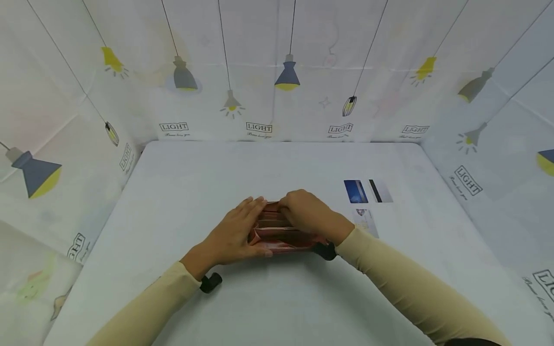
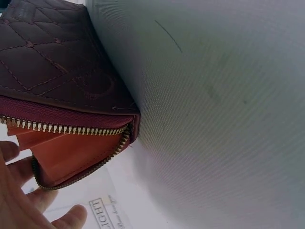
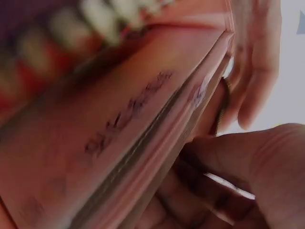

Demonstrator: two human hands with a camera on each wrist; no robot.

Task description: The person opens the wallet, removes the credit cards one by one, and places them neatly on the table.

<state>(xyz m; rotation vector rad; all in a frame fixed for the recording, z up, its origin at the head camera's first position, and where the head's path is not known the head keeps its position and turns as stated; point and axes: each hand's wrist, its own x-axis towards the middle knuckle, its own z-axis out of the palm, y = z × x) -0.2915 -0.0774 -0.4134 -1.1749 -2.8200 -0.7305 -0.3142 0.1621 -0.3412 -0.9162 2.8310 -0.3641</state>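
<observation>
Counts: one wallet, three cards, two hands, two beige sleeves, two black wrist mounts, one white table.

The wallet is unzipped and spread, mouth up, between the two hands, near mid-table; whether its base touches the table, cannot tell. Several inner dividers show; full count unclear. Outside is dark red and quilted, inside orange-pink, with a brass-toothed zip round the mouth. The right wrist view shows dark lettering on the inner wall, too blurred to read.

Left hand: at the wallet's left end, fingers nearly straight and lying toward the far corner, thumb along the near rim. Touching, not curled round it.

Right hand: over the far right part of the mouth, fingers curled, thumb against the inner edges, pinching the wallet there. Whether a card sits in that pinch, cannot tell.

Cards, all right of the wallet and apart from it: blue card and striped card side by side; emblem card below them, nearer the person, just beside the right sleeve. Left sleeve comes in from lower left.

Back wall cloth: printed lamps, four LIGHT labels.
</observation>
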